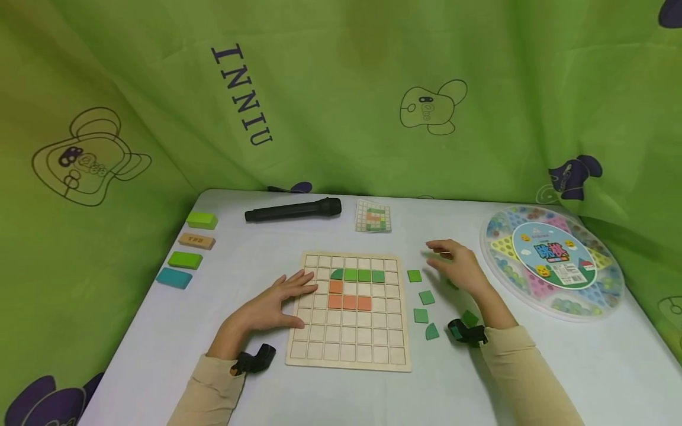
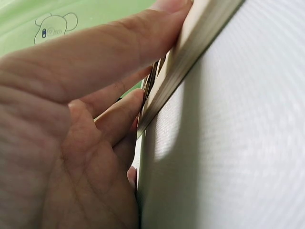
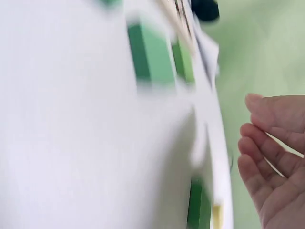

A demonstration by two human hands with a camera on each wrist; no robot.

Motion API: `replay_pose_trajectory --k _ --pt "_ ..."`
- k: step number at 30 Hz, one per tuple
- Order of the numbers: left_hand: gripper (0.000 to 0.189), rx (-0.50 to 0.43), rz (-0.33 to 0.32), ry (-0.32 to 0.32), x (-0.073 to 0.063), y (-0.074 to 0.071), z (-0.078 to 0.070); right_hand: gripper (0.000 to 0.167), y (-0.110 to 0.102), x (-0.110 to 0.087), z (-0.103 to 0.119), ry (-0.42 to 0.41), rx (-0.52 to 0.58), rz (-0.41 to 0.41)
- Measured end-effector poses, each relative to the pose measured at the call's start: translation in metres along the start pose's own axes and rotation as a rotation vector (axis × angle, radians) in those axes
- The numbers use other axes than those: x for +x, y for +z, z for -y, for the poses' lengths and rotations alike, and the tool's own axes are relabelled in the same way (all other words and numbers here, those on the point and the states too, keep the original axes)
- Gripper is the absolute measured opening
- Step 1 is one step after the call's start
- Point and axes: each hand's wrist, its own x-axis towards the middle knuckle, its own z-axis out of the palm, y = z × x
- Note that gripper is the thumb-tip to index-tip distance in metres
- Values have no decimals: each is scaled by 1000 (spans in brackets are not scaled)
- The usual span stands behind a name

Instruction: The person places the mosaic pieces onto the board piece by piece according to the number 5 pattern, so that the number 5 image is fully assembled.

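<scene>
Your left hand [image 1: 266,307] rests, fingers spread, on the left edge of the flat, pale wooden board [image 1: 348,334], touching rather than gripping it. Your right hand [image 1: 459,269] hangs released, fingers loosely bent, above the finely textured white table [image 1: 346,399] right of the board. Square green tiles [image 1: 414,276] and a quarter-round piece [image 1: 432,332] lie beneath and beside it; orange squares [image 1: 349,302] fill recessed cells mid-board, below a green row [image 1: 364,275].

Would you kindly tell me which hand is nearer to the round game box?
Right. The right hand is just left of the round game box; the left hand is farther off, touching the wooden board.
</scene>
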Motion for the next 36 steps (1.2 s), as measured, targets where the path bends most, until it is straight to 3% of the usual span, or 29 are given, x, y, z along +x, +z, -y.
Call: replay_pose_trajectory --k 5,9,14,24,31,36 --pt "80 -3 1 -6 0 0 -1 43 -23 -2 -24 68 -17 -37" --pt "80 -4 0 -9 0 0 -2 39 -29 -3 -33 107 -71 -60" --pt "80 -6 -1 -9 0 0 -2 29 -29 -2 -37 100 -126 -57" --pt "79 -6 1 -15 1 1 -1 22 -27 0 -42 86 -106 -71" --pt "79 -8 4 -16 1 0 -1 23 -20 -11 -19 27 -21 -69" --pt "79 -5 -1 -9 1 0 -1 21 4 -26 12 -31 58 -62"
